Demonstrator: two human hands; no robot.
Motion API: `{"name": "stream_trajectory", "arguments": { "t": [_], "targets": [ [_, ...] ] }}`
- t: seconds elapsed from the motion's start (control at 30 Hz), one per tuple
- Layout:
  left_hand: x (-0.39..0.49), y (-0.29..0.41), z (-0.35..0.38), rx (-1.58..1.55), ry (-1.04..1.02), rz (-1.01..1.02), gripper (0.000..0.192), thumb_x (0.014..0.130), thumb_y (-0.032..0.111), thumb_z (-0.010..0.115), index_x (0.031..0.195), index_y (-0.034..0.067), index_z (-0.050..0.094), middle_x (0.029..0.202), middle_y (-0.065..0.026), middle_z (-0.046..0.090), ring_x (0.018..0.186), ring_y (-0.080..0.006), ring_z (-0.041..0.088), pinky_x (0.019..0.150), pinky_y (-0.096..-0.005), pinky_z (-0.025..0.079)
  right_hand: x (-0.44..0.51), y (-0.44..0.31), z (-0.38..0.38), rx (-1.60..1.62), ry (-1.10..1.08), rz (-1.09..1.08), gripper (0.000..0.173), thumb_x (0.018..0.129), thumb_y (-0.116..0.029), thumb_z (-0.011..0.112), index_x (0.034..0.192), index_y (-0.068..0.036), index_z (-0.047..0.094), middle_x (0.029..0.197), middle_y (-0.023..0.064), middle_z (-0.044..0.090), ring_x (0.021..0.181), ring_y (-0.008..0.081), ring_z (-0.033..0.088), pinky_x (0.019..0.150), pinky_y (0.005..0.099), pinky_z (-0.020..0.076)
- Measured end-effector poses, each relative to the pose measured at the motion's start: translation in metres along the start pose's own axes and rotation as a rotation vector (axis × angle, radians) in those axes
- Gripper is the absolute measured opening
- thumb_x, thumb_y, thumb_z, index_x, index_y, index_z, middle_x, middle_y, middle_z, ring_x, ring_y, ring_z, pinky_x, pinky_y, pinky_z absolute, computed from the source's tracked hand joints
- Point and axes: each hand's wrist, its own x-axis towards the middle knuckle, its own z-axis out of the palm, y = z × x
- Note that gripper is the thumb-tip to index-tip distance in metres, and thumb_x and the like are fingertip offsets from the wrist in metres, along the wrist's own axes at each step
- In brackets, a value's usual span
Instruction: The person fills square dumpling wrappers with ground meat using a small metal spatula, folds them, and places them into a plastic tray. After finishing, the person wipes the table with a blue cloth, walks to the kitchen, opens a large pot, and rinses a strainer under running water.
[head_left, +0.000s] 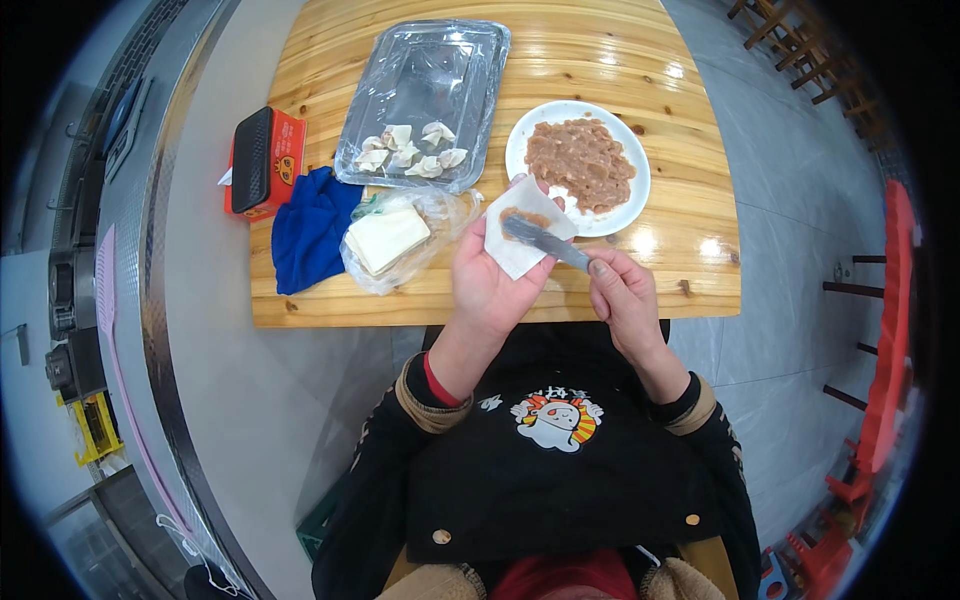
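Observation:
On the palm of my left hand (491, 289) lies a thin square dough wrapper (517, 259), its corners pointing outward. A smear of minced meat filling (534, 218) sits at its middle. My right hand (624, 296) grips the end of a flat metal spreader (551, 244), whose blade rests on the filling. Just beyond my hands, a white plate (641, 176) bears a mound of raw minced meat (581, 161). Left of my left hand, a stack of square wrappers (387, 238) lies on an opened clear plastic bag (450, 217).
A plastic-wrapped tray (431, 82) holds several folded wontons (405, 154) along its near side. A blue cloth (307, 232) and a red tissue box (289, 154) lie at the left of the wooden table (600, 45). Red stools (889, 337) stand on the right.

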Motion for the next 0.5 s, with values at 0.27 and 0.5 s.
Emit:
{"name": "stream_trajectory", "arguments": {
  "t": [0.27, 0.5],
  "targets": [
    [-0.0026, 0.0007, 0.0027, 0.128, -0.103, -0.017, 0.054, 0.092, 0.032, 0.026, 0.143, 0.014, 0.023, 0.146, -0.0134, 0.026, 0.136, -0.0319, 0.021, 0.11, -0.0539, 0.013, 0.0016, 0.0011, -0.0015, 0.12, 0.002, 0.04, 0.024, 0.094, -0.018, 0.049, 0.108, -0.001, 0.059, 0.055, -0.005, 0.043, 0.045, 0.002, 0.034, 0.041, 0.0168, 0.0256],
    [-0.0057, 0.0, 0.0036, 0.386, -0.191, -0.074, 0.049, 0.095, 0.029, 0.027, 0.142, 0.015, 0.025, 0.137, -0.0141, 0.039, 0.129, -0.03, 0.033, 0.109, -0.0506, 0.021, -0.001, 0.0023, 0.0, 0.109, -0.063, -0.054, 0.024, 0.095, -0.016, 0.047, 0.108, 0.0, 0.059, 0.055, -0.0049, 0.043, 0.046, 0.0024, 0.034, 0.043, 0.017, 0.0264]
  ]
}}
